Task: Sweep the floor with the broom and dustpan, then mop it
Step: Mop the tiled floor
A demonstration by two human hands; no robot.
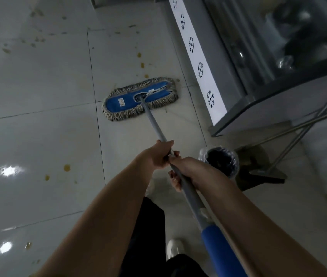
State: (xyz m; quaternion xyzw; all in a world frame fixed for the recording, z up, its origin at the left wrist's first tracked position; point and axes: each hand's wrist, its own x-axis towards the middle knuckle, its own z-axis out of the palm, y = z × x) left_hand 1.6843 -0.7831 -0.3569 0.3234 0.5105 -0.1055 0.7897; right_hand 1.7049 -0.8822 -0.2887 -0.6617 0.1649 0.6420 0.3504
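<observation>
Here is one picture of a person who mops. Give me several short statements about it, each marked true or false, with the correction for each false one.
1. The left hand and the right hand both grip the mop handle. True.
2. The mop head lies flat on the tiled floor. True.
3. The mop head is red. False: it is blue, with a pale fringe.
4. The floor shows no stains. False: yellow spots lie on it, several of them ahead of the mop head.
5. The lined bin stands left of the mop handle. False: it stands on the right, close to the right hand in the view.
</observation>
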